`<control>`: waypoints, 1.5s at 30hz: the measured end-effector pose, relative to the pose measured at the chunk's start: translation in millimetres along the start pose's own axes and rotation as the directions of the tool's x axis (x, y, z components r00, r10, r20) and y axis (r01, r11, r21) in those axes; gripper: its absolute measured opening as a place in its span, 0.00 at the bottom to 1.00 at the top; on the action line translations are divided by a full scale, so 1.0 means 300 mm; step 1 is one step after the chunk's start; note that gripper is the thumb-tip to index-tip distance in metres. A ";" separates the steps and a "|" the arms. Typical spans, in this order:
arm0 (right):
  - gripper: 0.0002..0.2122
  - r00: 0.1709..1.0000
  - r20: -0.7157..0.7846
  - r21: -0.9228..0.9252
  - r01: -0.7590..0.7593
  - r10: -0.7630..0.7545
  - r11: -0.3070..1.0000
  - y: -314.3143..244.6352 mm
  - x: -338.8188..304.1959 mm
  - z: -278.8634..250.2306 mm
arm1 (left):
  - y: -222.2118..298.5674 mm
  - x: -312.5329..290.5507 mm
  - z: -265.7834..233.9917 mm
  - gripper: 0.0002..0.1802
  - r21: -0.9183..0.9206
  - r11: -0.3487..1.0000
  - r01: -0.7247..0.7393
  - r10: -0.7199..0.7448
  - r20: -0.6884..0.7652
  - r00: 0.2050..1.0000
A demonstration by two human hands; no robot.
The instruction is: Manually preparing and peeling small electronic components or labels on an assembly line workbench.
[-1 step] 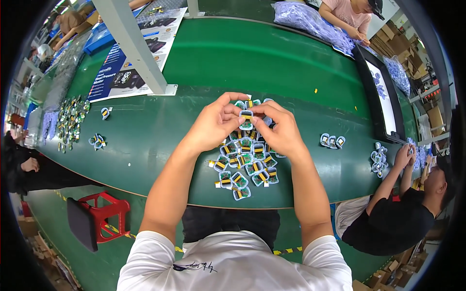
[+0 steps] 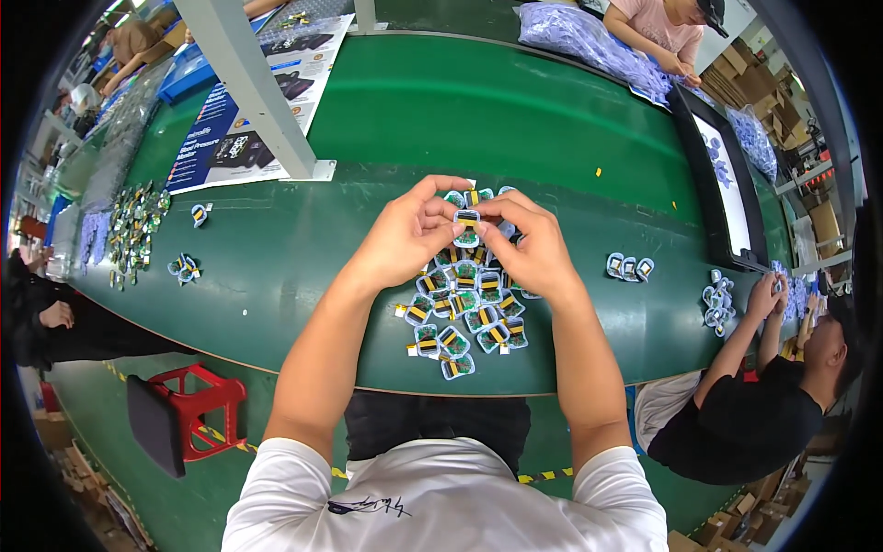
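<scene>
My left hand (image 2: 408, 232) and my right hand (image 2: 531, 247) meet over the middle of the green workbench. Between their thumbs and fingers they pinch one small pale-blue casing (image 2: 467, 238), with a green circuit board and a black-and-yellow part showing in it. The fingertips cover its sides. Under and around my hands lies a loose pile of similar casings (image 2: 466, 300), several with white or yellow tabs sticking out. More of them show just beyond my fingers, partly hidden.
A grey metal post (image 2: 262, 101) rises at the left. Loose circuit boards (image 2: 138, 225) lie far left, and three casings (image 2: 629, 268) sit right. A black-framed tray (image 2: 717, 175) stands farther right. Co-workers sit around the bench. A red stool (image 2: 207, 409) stands behind at left.
</scene>
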State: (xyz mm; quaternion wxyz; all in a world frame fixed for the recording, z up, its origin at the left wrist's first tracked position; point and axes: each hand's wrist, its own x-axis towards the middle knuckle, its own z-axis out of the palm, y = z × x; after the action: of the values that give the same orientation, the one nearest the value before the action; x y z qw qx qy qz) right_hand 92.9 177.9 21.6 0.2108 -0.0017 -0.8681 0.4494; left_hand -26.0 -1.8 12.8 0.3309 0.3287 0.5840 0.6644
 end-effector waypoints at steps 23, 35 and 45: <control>0.18 0.892 0.015 -0.023 0.453 -0.453 0.891 -0.008 -0.021 0.002 | -0.030 -0.004 0.037 0.07 0.310 0.945 -0.103 0.160 -0.165 0.973; 0.22 0.901 -0.144 -0.032 0.408 -0.408 0.912 -0.004 -0.016 -0.034 | 0.007 -0.008 0.033 0.12 0.481 0.671 -0.565 0.657 -0.033 0.753; 0.19 0.899 -0.154 0.013 0.416 -0.409 0.909 0.003 -0.015 -0.042 | 0.016 -0.011 0.036 0.14 0.497 0.675 -0.545 0.630 -0.006 0.776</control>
State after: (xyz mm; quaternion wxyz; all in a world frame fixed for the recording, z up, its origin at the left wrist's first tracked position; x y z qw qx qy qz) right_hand 101.5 187.3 25.8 0.3650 0.1534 -0.8202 0.4129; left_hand -15.4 0.9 18.3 -0.0438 0.5088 0.6156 0.6001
